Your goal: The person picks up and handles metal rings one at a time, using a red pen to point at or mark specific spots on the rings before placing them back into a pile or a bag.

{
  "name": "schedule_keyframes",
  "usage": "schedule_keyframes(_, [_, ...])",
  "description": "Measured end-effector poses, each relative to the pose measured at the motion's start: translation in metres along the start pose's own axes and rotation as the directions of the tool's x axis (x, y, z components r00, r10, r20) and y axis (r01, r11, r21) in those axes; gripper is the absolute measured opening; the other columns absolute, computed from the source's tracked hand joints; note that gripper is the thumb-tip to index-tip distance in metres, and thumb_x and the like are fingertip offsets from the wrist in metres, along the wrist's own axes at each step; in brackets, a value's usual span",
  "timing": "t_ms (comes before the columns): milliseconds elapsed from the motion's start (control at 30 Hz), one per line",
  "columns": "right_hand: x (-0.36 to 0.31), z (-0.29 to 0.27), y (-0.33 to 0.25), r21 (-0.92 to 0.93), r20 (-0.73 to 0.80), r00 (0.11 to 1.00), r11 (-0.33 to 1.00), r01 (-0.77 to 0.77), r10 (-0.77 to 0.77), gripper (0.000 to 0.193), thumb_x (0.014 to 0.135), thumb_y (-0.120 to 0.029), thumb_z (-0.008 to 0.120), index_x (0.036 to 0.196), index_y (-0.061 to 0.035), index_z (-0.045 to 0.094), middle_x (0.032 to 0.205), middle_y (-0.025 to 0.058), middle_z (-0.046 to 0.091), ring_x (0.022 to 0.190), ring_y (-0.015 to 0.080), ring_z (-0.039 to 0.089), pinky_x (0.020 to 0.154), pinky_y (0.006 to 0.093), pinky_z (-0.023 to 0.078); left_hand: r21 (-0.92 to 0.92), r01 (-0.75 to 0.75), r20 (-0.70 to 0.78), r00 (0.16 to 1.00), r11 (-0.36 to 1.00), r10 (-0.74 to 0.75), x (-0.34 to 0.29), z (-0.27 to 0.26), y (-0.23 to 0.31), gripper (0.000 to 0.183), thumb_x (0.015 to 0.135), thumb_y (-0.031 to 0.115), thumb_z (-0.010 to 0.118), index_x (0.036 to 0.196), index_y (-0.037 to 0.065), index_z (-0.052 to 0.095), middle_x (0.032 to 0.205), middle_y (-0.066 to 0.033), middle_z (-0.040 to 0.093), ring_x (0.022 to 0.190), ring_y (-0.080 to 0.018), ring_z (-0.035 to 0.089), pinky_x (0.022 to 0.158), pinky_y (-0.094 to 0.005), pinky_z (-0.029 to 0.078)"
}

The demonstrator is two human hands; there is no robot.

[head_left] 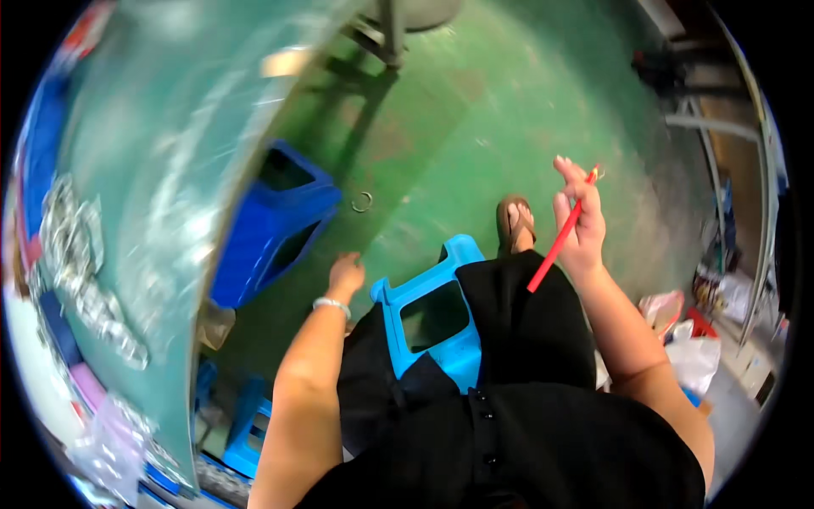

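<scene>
A slim red stick (560,246) with a pale yellowish tip is held in my right hand (582,225), raised over the floor in front of my right knee. It slants between the fingers, some of which stick out. My left hand (346,273) hangs low beside my left knee, a pale bracelet (331,304) around its wrist. Its fingers are small and blurred, and I cannot see anything in them. Beyond it, apart from the hand, a thin metallic ring (362,202) lies on the green floor. A light blue plastic stool (462,355) stands between my legs.
To the left runs a long table (170,170) with a clear glossy cover and crumpled clear plastic (76,263) on it. A dark blue stool (271,222) stands at its edge. White bags (694,360) and a metal rack (721,127) are on the right.
</scene>
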State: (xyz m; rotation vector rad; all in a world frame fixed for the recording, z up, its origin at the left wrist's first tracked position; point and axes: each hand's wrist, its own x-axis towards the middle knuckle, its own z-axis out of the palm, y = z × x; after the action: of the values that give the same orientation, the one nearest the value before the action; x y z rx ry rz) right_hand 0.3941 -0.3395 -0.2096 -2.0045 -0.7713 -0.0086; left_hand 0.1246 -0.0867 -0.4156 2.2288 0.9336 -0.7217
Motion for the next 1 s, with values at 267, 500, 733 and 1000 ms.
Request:
schedule_keyframes(267, [-0.103, 0.015, 0.083, 0.158, 0.064, 0.877, 0.863, -0.481, 0.477, 0.008, 0.082, 0.002, 0.047, 0.09, -0.0012, 0.044, 0.12, 0.0169, 0.047, 0.114, 0.0261, 0.042, 0.097, 0.0376, 0.027, 0.245, 0.082, 0.281, 0.948, 0.966, -0.152, 0.149, 0.066, 0.018, 0.05, 0.077, 0.032, 0.054, 0.124, 0.02, 0.045, 0.137, -0.018, 0.023, 0.122, -0.0361, 0.03, 0.101, -0.0386, 0.028])
schedule_keyframes(500, [-0.093, 0.004, 0.083, 0.304, 0.198, 0.79, 0.73, -0.612, 0.58, 0.016, 0.085, -0.009, 0.048, 0.098, -0.0026, 0.04, 0.122, 0.0214, 0.043, 0.111, 0.0224, 0.041, 0.094, 0.0335, 0.029, 0.296, 0.109, 0.335, 0.919, 0.949, -0.21, 0.213, 0.11, 0.006, 0.059, 0.077, 0.037, 0.052, 0.131, 0.016, 0.036, 0.142, -0.0193, 0.007, 0.127, -0.041, 0.016, 0.105, -0.0403, 0.018])
schedule_keyframes(733, [-0.079, 0.013, 0.079, 0.26, 0.272, 0.756, 0.711, -0.653, 0.595, 0.02, 0.085, -0.012, 0.049, 0.099, -0.0017, 0.04, 0.122, 0.0246, 0.042, 0.106, 0.0233, 0.044, 0.09, 0.0346, 0.032, 0.29, 0.226, 0.342, 0.883, 0.93, -0.321, 0.239, 0.138, 0.016, 0.056, 0.079, 0.031, 0.05, 0.129, 0.009, 0.036, 0.14, -0.0163, 0.014, 0.127, -0.0387, 0.018, 0.104, -0.0407, 0.02])
schedule_keyframes(1000, [-0.091, 0.04, 0.08, 0.05, 0.513, 0.682, 0.775, -0.63, 0.521, 0.018, 0.075, -0.004, 0.058, 0.089, -0.0014, 0.048, 0.103, 0.021, 0.053, 0.099, 0.0326, 0.053, 0.081, 0.0382, 0.043, 0.2, 0.2, 0.149, 0.961, 0.959, -0.231, 0.196, 0.147, 0.015, 0.049, 0.075, 0.018, 0.052, 0.12, 0.0, 0.04, 0.128, -0.0143, 0.033, 0.119, -0.03, 0.033, 0.098, -0.0377, 0.031])
